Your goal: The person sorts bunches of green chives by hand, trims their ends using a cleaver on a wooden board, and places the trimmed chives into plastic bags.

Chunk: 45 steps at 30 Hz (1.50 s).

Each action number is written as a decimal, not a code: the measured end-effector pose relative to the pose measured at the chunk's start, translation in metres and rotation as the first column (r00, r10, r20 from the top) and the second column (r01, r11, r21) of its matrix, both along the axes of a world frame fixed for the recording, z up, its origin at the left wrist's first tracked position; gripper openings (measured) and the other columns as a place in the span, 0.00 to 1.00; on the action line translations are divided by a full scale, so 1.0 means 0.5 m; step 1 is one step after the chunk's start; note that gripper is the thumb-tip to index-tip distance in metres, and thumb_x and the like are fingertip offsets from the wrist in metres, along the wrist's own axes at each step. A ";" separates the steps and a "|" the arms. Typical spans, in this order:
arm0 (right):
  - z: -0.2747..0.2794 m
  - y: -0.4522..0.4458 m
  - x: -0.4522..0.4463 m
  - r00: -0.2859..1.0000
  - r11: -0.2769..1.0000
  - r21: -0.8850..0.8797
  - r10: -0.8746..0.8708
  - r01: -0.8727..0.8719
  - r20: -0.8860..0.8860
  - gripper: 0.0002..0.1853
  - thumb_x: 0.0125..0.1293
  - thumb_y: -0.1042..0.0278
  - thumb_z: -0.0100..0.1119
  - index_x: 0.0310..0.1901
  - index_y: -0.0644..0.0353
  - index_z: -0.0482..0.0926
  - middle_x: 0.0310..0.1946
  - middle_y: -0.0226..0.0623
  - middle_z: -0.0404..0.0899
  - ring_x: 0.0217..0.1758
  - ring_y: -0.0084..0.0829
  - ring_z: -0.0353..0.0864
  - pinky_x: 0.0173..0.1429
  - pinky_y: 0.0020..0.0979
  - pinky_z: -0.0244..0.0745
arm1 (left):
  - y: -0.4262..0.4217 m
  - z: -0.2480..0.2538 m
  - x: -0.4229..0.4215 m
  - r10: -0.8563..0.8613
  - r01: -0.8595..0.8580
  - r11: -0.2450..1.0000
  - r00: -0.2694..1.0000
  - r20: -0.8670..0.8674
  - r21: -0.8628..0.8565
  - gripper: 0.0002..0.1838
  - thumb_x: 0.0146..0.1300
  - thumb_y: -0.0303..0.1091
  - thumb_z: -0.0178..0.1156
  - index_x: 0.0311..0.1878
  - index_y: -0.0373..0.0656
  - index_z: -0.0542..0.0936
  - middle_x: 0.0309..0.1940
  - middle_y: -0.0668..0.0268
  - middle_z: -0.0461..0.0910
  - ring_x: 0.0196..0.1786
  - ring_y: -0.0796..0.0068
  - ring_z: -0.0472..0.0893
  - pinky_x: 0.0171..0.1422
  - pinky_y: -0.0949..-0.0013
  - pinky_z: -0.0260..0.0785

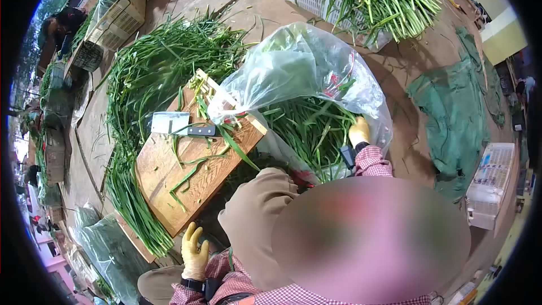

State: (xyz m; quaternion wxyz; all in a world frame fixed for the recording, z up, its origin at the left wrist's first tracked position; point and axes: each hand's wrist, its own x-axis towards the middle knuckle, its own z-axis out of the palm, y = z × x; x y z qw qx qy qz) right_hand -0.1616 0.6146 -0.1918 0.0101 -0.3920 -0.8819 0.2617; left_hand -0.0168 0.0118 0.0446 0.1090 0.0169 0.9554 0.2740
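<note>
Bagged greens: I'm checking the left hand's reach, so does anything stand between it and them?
Yes: in this view, the knee stands between the left hand and the bagged greens. The board lies left of that path.

A blurred patch (370,240) hides part of the person (257,220) near five o'clock; toward one, the bag (305,59) partly veils its greens (307,130).

Glossy, crinkled plastic bag (285,70)
</note>
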 end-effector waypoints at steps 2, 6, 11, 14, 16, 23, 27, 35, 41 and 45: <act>-0.032 0.040 0.041 0.978 0.994 -0.061 -0.079 0.092 0.195 0.18 0.61 0.70 0.51 0.54 0.57 0.78 0.52 0.52 0.80 0.58 0.51 0.78 0.62 0.44 0.71 | -0.004 -0.006 0.003 0.028 -0.029 0.999 0.999 0.015 0.020 0.27 0.52 0.20 0.65 0.58 0.43 0.78 0.66 0.54 0.71 0.67 0.54 0.71 0.70 0.59 0.65; -0.042 0.052 0.098 0.964 0.996 0.010 0.088 -0.094 0.252 0.22 0.62 0.62 0.54 0.59 0.55 0.75 0.60 0.49 0.75 0.64 0.49 0.74 0.66 0.43 0.69 | -0.002 -0.013 0.011 0.045 -0.046 0.999 0.997 0.062 0.018 0.26 0.53 0.21 0.64 0.58 0.43 0.78 0.66 0.55 0.71 0.66 0.54 0.71 0.70 0.59 0.64; -0.022 0.026 0.067 0.872 0.979 -0.003 0.184 -0.206 0.454 0.26 0.60 0.56 0.61 0.60 0.56 0.75 0.60 0.53 0.74 0.61 0.51 0.76 0.64 0.45 0.71 | -0.009 -0.033 0.025 0.104 -0.122 0.984 0.985 0.140 0.128 0.25 0.54 0.22 0.64 0.58 0.42 0.78 0.65 0.55 0.71 0.67 0.56 0.70 0.71 0.61 0.63; -0.016 0.033 0.046 0.871 0.968 -0.213 0.219 -0.136 0.440 0.30 0.55 0.57 0.67 0.57 0.64 0.75 0.54 0.54 0.79 0.55 0.51 0.79 0.60 0.42 0.73 | -0.024 -0.052 0.032 0.104 -0.117 0.987 0.987 0.125 0.107 0.25 0.54 0.22 0.65 0.58 0.42 0.78 0.65 0.55 0.72 0.66 0.55 0.71 0.70 0.61 0.63; -0.014 0.045 0.043 0.880 0.932 -0.340 0.260 -0.121 0.398 0.31 0.53 0.57 0.71 0.54 0.68 0.76 0.51 0.54 0.81 0.54 0.48 0.80 0.58 0.40 0.73 | -0.025 -0.046 0.032 0.076 -0.086 0.994 0.987 0.143 0.064 0.24 0.54 0.23 0.65 0.58 0.42 0.79 0.65 0.55 0.72 0.65 0.55 0.71 0.69 0.61 0.64; 0.118 0.090 0.031 0.884 0.708 -0.698 0.390 -0.107 0.260 0.15 0.60 0.57 0.70 0.39 0.58 0.81 0.23 0.25 0.75 0.22 0.23 0.73 0.25 0.29 0.65 | -0.035 -0.068 0.028 0.072 -0.093 0.988 0.983 0.170 0.122 0.23 0.55 0.23 0.64 0.57 0.42 0.79 0.63 0.55 0.73 0.64 0.56 0.73 0.69 0.61 0.66; 0.122 0.067 0.035 0.928 0.647 -0.761 0.248 0.053 0.276 0.15 0.61 0.56 0.69 0.42 0.57 0.80 0.23 0.25 0.76 0.21 0.21 0.72 0.22 0.27 0.68 | -0.031 -0.076 0.031 0.108 -0.147 0.976 0.968 0.227 0.163 0.23 0.57 0.22 0.64 0.57 0.39 0.79 0.65 0.55 0.71 0.66 0.58 0.71 0.70 0.62 0.65; 0.054 -0.076 0.033 0.987 0.571 -0.821 0.146 -0.023 0.074 0.26 0.52 0.50 0.77 0.46 0.61 0.82 0.39 0.33 0.84 0.35 0.27 0.82 0.37 0.31 0.76 | -0.036 -0.069 0.035 0.163 -0.216 0.965 0.937 0.308 0.147 0.23 0.57 0.22 0.64 0.58 0.38 0.78 0.65 0.55 0.71 0.66 0.58 0.71 0.70 0.62 0.65; 0.004 -0.051 0.026 0.977 0.737 -0.673 0.094 0.061 0.191 0.10 0.49 0.68 0.67 0.33 0.64 0.84 0.27 0.37 0.84 0.30 0.29 0.83 0.37 0.30 0.76 | -0.039 -0.063 0.031 0.115 -0.143 0.980 0.974 0.195 0.135 0.21 0.56 0.24 0.64 0.56 0.39 0.80 0.63 0.54 0.73 0.65 0.56 0.73 0.69 0.62 0.65; 0.082 -0.061 0.024 1.000 0.550 -0.834 0.023 -0.029 -0.020 0.09 0.54 0.77 0.66 0.39 0.64 0.82 0.27 0.35 0.82 0.26 0.28 0.81 0.33 0.30 0.75 | -0.053 -0.083 0.044 0.154 -0.189 0.969 0.966 0.208 0.159 0.20 0.56 0.25 0.65 0.55 0.40 0.80 0.63 0.54 0.74 0.64 0.56 0.73 0.69 0.61 0.65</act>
